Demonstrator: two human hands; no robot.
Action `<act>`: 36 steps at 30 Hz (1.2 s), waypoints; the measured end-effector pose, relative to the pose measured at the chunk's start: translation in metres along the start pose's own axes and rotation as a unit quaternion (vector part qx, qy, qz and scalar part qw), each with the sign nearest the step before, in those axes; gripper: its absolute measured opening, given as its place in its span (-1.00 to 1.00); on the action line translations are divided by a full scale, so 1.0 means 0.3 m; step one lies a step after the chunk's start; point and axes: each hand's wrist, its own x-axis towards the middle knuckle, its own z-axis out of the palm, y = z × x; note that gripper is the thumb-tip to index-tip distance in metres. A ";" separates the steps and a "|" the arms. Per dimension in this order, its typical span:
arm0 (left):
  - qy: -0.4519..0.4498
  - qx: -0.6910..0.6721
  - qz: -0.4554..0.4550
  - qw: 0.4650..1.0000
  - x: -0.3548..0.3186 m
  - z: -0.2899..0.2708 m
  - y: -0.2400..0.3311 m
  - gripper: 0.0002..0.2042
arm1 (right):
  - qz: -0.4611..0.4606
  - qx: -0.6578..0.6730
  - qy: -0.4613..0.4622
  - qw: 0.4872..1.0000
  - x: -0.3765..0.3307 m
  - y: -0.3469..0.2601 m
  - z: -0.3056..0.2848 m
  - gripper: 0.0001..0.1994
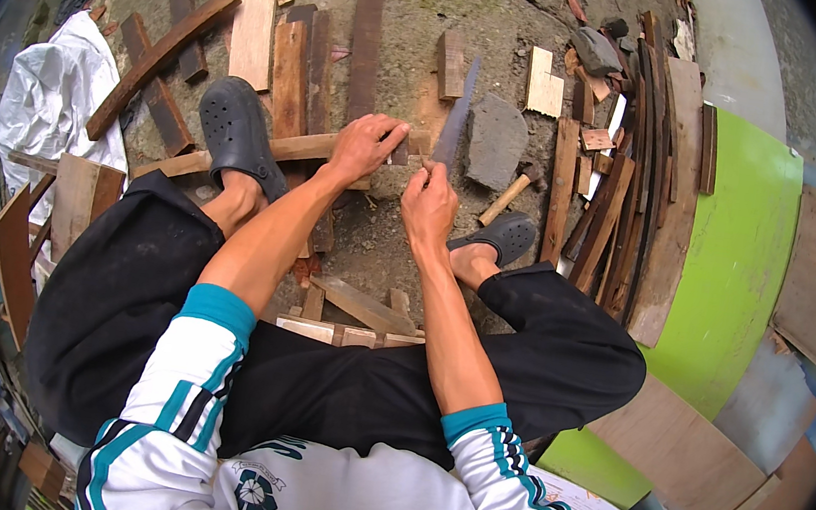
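My right hand point(430, 203) is closed around the handle of a handsaw, whose blade point(457, 120) points away from me. The fist hides most of that handle. Just left of the saw, my left hand point(366, 146) grips a long wooden strip point(304, 146) near its right end, with fingers bent over it. The strip lies crosswise in front of me, and my left clog point(240, 125) is against it. The blade stands beside the strip's end; whether they touch I cannot tell. A flat grey stone point(497, 142) lies right of the blade.
A hammer point(506, 200) lies by my right clog point(501, 236). Dark boards point(638, 181) are heaped at the right beside a green panel point(734, 262). More planks point(257, 11) lie ahead, and a white sack point(59, 94) is at the left. Wood offcuts point(362, 305) lie between my legs.
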 end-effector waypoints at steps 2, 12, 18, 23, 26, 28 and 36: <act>-0.002 0.001 -0.004 1.000 0.000 -0.002 0.004 -0.65 | -0.015 0.007 0.006 1.000 0.000 -0.009 0.004 -0.80; 0.006 -0.010 0.002 1.000 -0.001 -0.001 -0.001 -0.67 | -0.005 -0.005 -0.027 1.000 0.067 -0.080 0.014 -0.80; -0.001 -0.005 0.004 1.000 -0.003 0.002 -0.009 -0.67 | -0.033 -0.021 -0.060 0.997 0.097 -0.068 0.009 -0.82; -0.001 -0.001 -0.007 1.000 -0.002 0.000 0.002 -0.66 | -0.051 -0.047 -0.081 0.994 0.084 -0.063 -0.007 -0.84; 0.001 0.003 -0.010 1.000 -0.003 0.002 -0.001 -0.65 | -0.050 -0.043 -0.093 0.993 0.068 -0.044 -0.009 -0.84; -0.006 0.008 -0.014 1.000 0.000 0.000 0.002 -0.65 | -0.046 -0.038 -0.093 0.994 0.056 -0.029 -0.011 -0.83; -0.004 -0.002 -0.019 1.000 -0.003 -0.003 0.003 -0.64 | -0.069 0.010 0.000 0.998 0.049 -0.025 0.001 -0.83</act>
